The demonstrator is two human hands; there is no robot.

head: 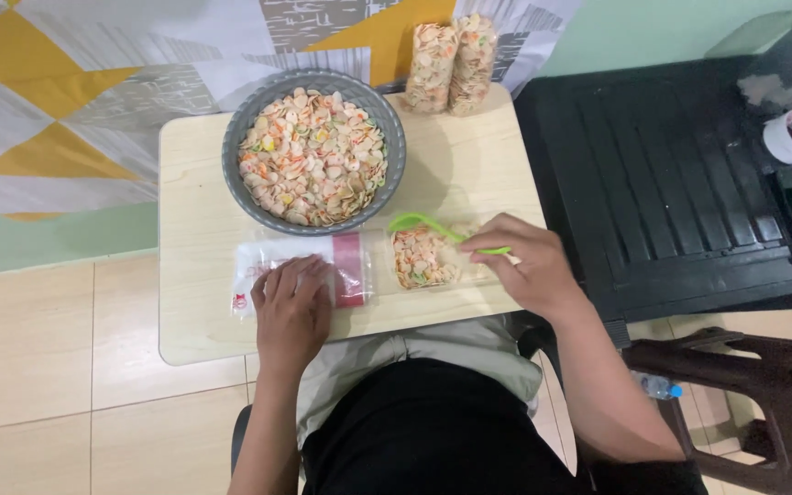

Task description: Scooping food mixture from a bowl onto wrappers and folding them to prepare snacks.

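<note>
The left hand (291, 307) lies flat with fingers spread on a stack of empty clear bags (300, 272), pinning them to the pale wooden surface (199, 312). The right hand (522, 266) has its grip pinched on a green scoop (433, 229) that rests over a small clear bag of coloured crackers (422, 258) lying just beside the stack, near enough to the heaped grey bowl (313, 147) for short scoops. Two filled bags (451, 64) stand at the far edge, out of the way.
</note>
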